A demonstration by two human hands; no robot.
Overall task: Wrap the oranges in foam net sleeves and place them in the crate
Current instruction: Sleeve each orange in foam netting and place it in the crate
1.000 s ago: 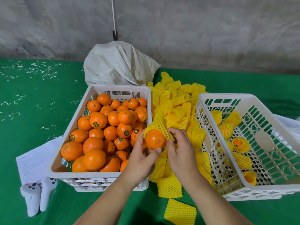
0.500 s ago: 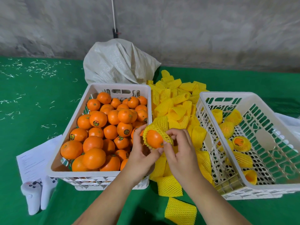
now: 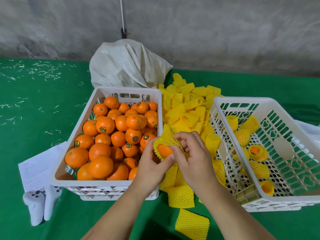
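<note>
An orange (image 3: 164, 150) sits between my two hands, half covered by a yellow foam net sleeve (image 3: 165, 136) whose loose end sticks up behind it. My left hand (image 3: 151, 166) cups the orange from below and the left. My right hand (image 3: 192, 154) pinches the sleeve's edge over the fruit. On the left a white crate (image 3: 72, 135) is full of bare oranges (image 3: 103, 149). The white crate on the right (image 3: 225, 101) holds several sleeved oranges (image 3: 242, 136).
A pile of loose yellow sleeves (image 3: 187, 108) lies between the crates, with more near the front (image 3: 192, 224). A white woven sack (image 3: 128, 64) stands behind. Paper (image 3: 36, 168) and two white controllers (image 3: 40, 205) lie at the left on the green cloth (image 3: 34, 104).
The sleeve has been drawn further down over the orange, covering more of it. Both hands have shifted slightly with the fruit; my right fingers have moved onto the sleeve's top.
</note>
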